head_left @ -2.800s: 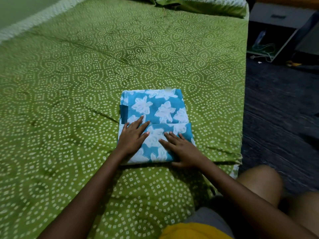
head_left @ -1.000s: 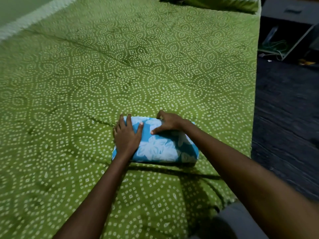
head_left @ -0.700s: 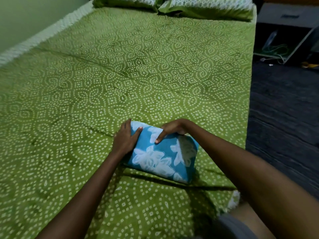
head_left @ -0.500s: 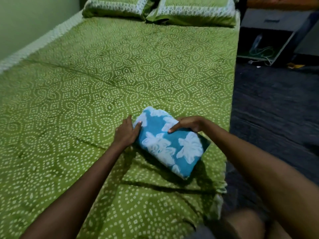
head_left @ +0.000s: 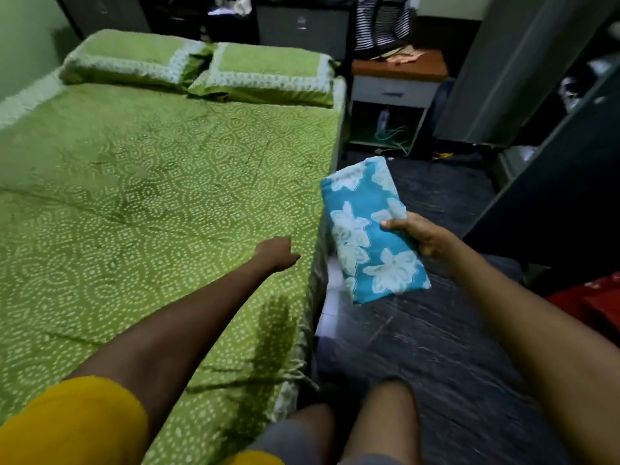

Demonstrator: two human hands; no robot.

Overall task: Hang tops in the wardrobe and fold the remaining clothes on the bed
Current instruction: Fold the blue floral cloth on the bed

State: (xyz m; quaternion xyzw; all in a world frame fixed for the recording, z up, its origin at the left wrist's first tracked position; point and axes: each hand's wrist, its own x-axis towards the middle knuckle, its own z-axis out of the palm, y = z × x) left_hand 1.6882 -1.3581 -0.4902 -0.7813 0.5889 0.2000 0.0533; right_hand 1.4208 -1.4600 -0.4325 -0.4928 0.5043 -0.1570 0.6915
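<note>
A folded blue cloth with white flowers is held in the air past the bed's right edge, above the dark floor. My right hand grips it from the right side, thumb on top. My left hand hovers over the green patterned bedspread near that edge, fingers curled, holding nothing. The wardrobe stands at the right with its grey door swung open.
Two green pillows lie at the head of the bed. A bedside table with an orange top stands beyond the bed's corner. Dark floor runs between bed and wardrobe. Something red sits at the right edge.
The cloth was folded in half on the bed, then lifted. My right hand has carried it right, off the bed; my left hand has let go of it.
</note>
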